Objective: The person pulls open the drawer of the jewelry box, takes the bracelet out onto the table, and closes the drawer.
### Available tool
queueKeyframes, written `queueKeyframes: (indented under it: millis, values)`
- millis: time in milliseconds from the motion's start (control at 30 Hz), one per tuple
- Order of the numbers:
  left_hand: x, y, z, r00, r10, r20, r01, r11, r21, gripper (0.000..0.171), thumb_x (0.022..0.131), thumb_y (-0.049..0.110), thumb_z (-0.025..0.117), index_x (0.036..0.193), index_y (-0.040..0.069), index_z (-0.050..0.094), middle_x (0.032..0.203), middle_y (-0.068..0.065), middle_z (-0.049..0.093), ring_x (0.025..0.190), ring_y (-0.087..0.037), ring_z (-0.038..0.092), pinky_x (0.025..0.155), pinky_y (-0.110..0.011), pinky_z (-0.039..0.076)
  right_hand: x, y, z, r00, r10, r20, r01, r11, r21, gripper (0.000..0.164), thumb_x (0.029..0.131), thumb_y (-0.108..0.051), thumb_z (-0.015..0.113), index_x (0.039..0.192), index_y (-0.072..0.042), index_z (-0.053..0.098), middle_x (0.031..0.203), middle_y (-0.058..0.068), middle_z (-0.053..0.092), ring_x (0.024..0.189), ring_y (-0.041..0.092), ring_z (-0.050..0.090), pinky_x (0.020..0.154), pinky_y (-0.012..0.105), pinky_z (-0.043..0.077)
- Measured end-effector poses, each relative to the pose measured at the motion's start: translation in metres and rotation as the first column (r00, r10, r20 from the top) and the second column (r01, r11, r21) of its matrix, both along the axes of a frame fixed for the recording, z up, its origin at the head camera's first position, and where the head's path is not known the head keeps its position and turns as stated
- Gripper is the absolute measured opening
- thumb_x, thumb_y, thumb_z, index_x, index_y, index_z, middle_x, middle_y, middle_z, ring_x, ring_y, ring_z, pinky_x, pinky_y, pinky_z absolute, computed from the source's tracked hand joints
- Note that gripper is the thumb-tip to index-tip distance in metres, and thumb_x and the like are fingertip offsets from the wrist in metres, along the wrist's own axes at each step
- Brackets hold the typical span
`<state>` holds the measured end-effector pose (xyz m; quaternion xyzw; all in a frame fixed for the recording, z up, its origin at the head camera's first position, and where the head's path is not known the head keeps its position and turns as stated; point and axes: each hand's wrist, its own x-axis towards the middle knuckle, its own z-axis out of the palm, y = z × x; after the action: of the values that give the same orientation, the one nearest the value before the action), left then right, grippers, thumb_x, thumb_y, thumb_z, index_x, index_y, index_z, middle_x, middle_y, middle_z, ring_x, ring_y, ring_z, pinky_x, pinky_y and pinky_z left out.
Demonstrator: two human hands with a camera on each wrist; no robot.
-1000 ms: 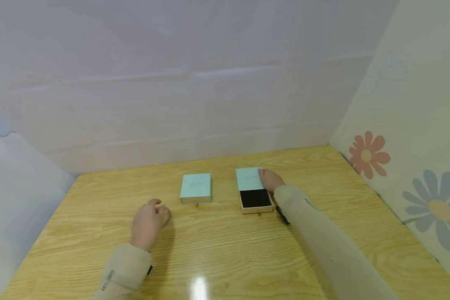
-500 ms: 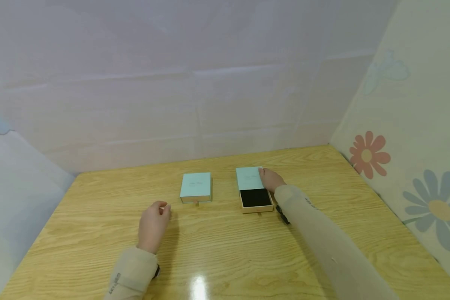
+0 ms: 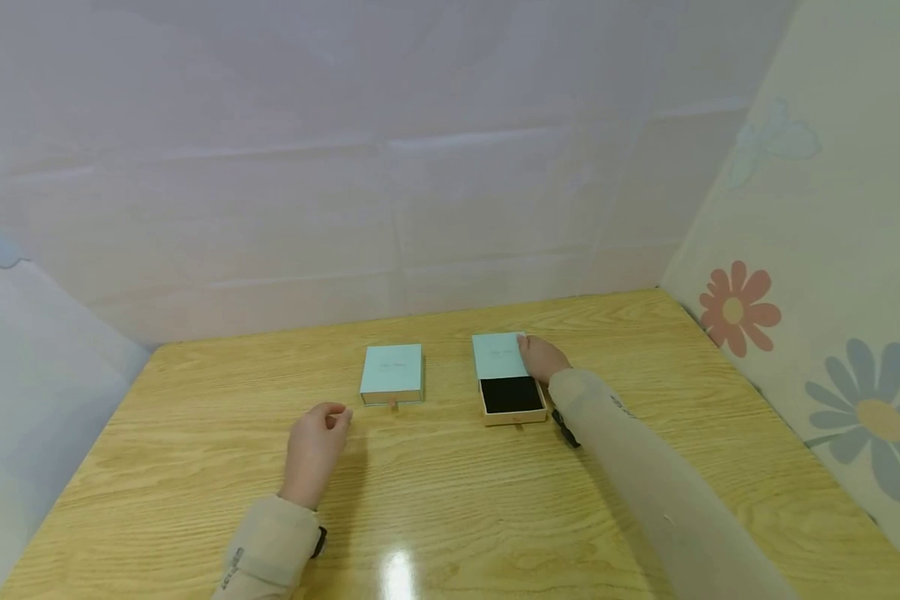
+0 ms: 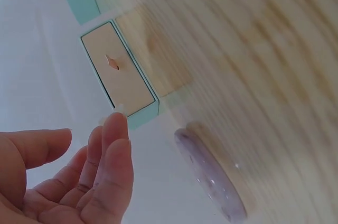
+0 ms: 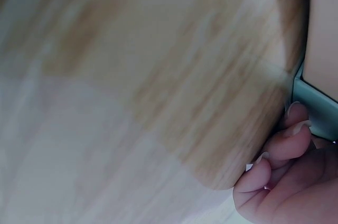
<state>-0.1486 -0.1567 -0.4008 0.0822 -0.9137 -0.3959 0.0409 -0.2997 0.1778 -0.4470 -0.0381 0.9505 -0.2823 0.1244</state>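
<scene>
My right hand [image 3: 544, 359] grips the right edge of a pale mint drawer box [image 3: 499, 356], its thumb on the lid. The drawer [image 3: 516, 419] stands pulled out toward me, showing a black lining [image 3: 512, 395]. In the right wrist view, curled fingers [image 5: 288, 145] press the box's side. My left hand [image 3: 317, 450] hovers over the table, left of a second, closed mint box [image 3: 392, 370]. The left wrist view shows a gap between its thumb [image 4: 47, 147] and curved fingers, with nothing in it. A pale lilac bangle [image 4: 211, 176] appears edge-on beyond them; the head view hides it.
Both boxes rest on a wood-grain table [image 3: 435, 500], side by side with a gap between them. Each has a small pull tab [image 3: 393, 406] at its front. A pale wall [image 3: 390, 208] rises behind, and a flower-printed panel [image 3: 810, 250] stands at the right.
My left hand has moved slightly right, toward the closed box. The bangle, visible by its fingertips a second ago, no longer shows in the head view. My right hand has kept its grip.
</scene>
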Motion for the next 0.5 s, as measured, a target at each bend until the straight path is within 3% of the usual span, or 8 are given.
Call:
queueKeyframes:
  millis: [367, 433, 500]
  values:
    - [0.0018, 0.0058, 0.0032, 1.0, -0.017, -0.005, 0.017, 0.995, 0.097, 0.026, 0.098, 0.01, 0.057, 0.111, -0.012, 0.064, 0.087, -0.021, 0.065, 0.069, -0.031, 0.068, 0.052, -0.029, 0.05, 0.0033, -0.0022, 0.0071, 1.0, -0.004, 0.016, 0.004, 1.0, -0.004, 0.059, 0.108, -0.03, 0.013, 0.143, 0.013, 0.034, 0.147, 0.029, 0.036, 0.135, 0.044, 0.034, 0.111, 0.053, 0.028]
    - [0.0015, 0.007, 0.003, 1.0, -0.021, -0.009, 0.022, 0.995, 0.097, 0.026, 0.098, 0.01, 0.058, 0.11, -0.011, 0.064, 0.086, -0.02, 0.066, 0.068, -0.031, 0.069, 0.055, -0.032, 0.051, 0.0053, -0.0027, 0.0088, 1.0, -0.001, 0.02, 0.001, 1.0, -0.001, 0.058, 0.108, -0.029, 0.013, 0.143, 0.013, 0.034, 0.147, 0.029, 0.036, 0.134, 0.045, 0.034, 0.111, 0.053, 0.029]
    - [0.0009, 0.0077, 0.0023, 1.0, -0.025, -0.014, 0.026, 0.994, 0.101, 0.025, 0.098, 0.011, 0.059, 0.11, -0.011, 0.065, 0.086, -0.019, 0.067, 0.068, -0.03, 0.069, 0.068, -0.038, 0.052, 0.0056, -0.0029, 0.009, 1.0, 0.001, 0.021, -0.001, 1.0, -0.003, 0.059, 0.108, -0.029, 0.013, 0.143, 0.013, 0.034, 0.147, 0.029, 0.036, 0.134, 0.045, 0.034, 0.11, 0.053, 0.029]
